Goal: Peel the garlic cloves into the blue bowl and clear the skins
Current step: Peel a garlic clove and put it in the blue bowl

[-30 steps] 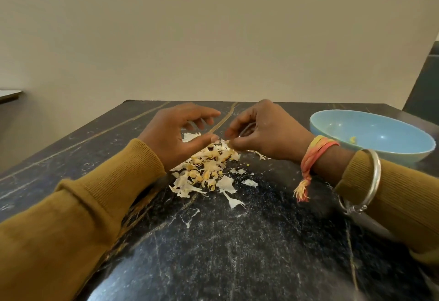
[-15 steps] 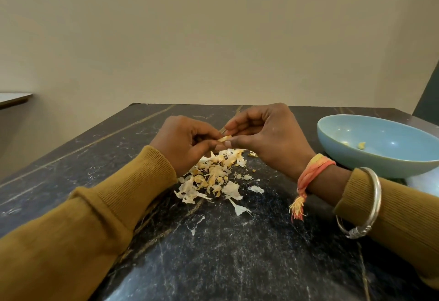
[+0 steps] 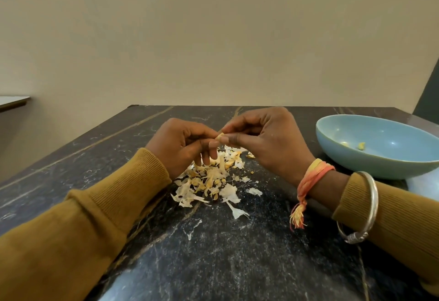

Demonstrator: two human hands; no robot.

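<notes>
Surface: dark marble table (image 3: pixel 213 253) with pale veins, set against a plain beige wall (image 3: pixel 213 39).
Left hand (image 3: pixel 183 146): raised above the table, fingers curled in, thumb and fingertips pinched at one end of a garlic clove (image 3: pixel 219 137).
Right hand (image 3: pixel 263 139): raised opposite the left, thumb and forefinger closed on the other end of the same clove; the remaining fingers are bent and stacked above it.
Clove: small, pale yellow, held between both hands, above the far edge of the skins and clear of the table.
Skins (image 3: pixel 211 181): a loose heap of white and tan flakes on the table just below and in front of the hands, with a few stray bits lying nearer the camera and to the right.
Blue bowl (image 3: pixel 380 165): on the table to the right, beyond the right wrist, apart from the heap; two small yellowish pieces (image 3: pixel 361 146) lie on its floor.
Sleeves: mustard knit on both arms.
Right wrist: an orange thread band (image 3: pixel 313 174) with a tassel, and a silver bangle (image 3: pixel 370 205) over the cuff.
</notes>
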